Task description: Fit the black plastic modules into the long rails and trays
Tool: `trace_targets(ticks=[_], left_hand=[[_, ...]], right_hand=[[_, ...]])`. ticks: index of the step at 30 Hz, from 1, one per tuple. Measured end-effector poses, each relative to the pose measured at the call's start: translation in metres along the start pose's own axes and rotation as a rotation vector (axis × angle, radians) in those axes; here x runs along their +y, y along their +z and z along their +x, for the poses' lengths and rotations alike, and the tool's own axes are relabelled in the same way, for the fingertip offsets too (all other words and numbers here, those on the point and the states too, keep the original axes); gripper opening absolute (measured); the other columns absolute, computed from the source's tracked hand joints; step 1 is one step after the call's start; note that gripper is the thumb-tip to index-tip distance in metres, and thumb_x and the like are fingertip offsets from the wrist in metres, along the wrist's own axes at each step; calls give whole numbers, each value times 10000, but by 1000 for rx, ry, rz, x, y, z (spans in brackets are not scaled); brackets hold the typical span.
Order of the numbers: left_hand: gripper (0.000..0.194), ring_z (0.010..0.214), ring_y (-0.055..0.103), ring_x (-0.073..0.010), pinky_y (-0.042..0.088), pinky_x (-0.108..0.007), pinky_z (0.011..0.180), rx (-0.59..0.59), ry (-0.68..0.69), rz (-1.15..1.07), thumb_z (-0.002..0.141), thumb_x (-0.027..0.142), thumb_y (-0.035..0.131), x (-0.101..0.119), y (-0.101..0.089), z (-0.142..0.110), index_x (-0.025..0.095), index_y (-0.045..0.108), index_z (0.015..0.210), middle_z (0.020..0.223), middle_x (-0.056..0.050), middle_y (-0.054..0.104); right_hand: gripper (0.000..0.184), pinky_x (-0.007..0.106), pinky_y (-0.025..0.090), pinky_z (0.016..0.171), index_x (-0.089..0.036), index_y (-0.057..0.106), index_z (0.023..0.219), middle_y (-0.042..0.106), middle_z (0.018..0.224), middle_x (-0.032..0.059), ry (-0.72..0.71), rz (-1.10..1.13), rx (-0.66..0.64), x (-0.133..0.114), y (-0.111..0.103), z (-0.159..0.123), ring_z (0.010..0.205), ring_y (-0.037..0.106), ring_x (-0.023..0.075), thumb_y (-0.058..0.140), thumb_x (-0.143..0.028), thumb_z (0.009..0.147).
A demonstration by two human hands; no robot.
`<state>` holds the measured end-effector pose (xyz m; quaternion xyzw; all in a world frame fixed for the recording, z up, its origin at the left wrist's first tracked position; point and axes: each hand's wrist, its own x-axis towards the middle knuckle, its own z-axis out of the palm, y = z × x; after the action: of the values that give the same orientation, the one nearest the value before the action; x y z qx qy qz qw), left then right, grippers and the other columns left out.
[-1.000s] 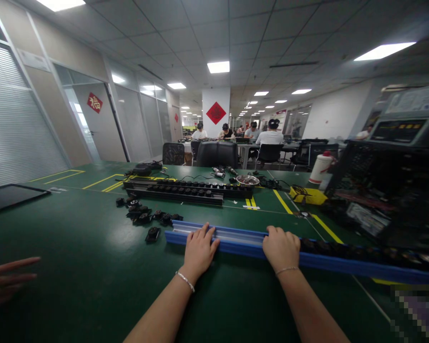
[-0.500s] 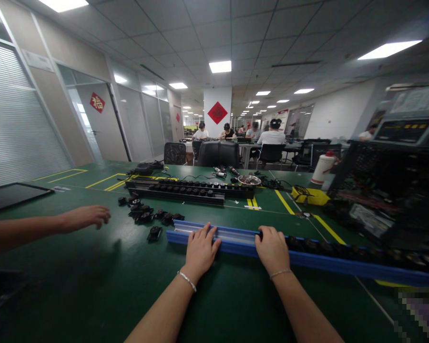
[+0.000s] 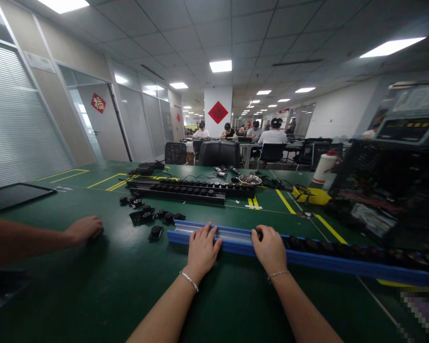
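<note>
A long blue rail (image 3: 236, 240) lies across the green table (image 3: 93, 286) in front of me. My left hand (image 3: 202, 248) rests flat on its empty left part, fingers stretched out. My right hand (image 3: 270, 247) sits on the rail a little to the right, fingers curled over the leftmost of a row of black socket modules (image 3: 329, 246) that fill the rail's right part. What the right fingers grip is hidden. Loose black modules (image 3: 153, 217) lie on the table just beyond the rail's left end.
Another person's hand (image 3: 83, 227) rests on the table at the left. Two black rails (image 3: 189, 188) with modules lie further back, with a metal bowl (image 3: 249, 179), a yellow tray (image 3: 310, 195) and a white bottle (image 3: 321, 167). A dark crate (image 3: 389, 190) stands at right. People sit at far desks.
My right hand has slid left along the rail toward my left hand, with the row of modules behind it. The other person's arm reached in from the left and settled on the table.
</note>
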<state>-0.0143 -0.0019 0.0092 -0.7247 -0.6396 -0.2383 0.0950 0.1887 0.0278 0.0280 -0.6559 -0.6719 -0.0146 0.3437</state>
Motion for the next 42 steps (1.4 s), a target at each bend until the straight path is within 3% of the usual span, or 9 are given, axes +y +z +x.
trace_targets(ticks=[10,18,26,32,42], left_hand=[[451,1257,383,-236,318,-440,1000,-9,2,-3,907,457,277,6,1,-1,250,479,1253,1373,-65,447],[428,1272,375,-226,268,-455,1066,-11,90,-58,905,412,330,10,4,3,214,463,1260,1335,-74,489],[469,1240,423,-213,306,-385,1058,-137,128,-177,884,429,393,36,4,22,159,437,1265,1285,-94,532],[415,1229,433,-234,315,-413,1034,-234,112,-245,824,424,515,51,8,38,202,499,1174,1206,-83,582],[259,1076,547,-208,291,-443,1023,-268,53,-296,809,377,546,44,5,48,234,556,1025,1076,-39,642]], right_hand=[[331,322,401,824,-149,587,943,609,967,108,51,179,-3,-10,0,-3,911,537,207,343,-354,849],[346,319,400,891,-147,584,998,604,1030,104,-60,264,-14,-14,7,-7,991,526,186,288,-239,845],[353,339,410,920,-157,544,1071,582,1082,103,-92,351,-9,-12,12,-10,1023,531,180,293,-190,825],[373,336,458,847,-170,517,1109,591,1081,92,-95,437,-59,-7,17,-11,875,596,158,293,-163,811],[294,353,327,938,-143,596,980,633,1006,88,-191,-68,6,3,6,-9,974,531,199,346,-192,835]])
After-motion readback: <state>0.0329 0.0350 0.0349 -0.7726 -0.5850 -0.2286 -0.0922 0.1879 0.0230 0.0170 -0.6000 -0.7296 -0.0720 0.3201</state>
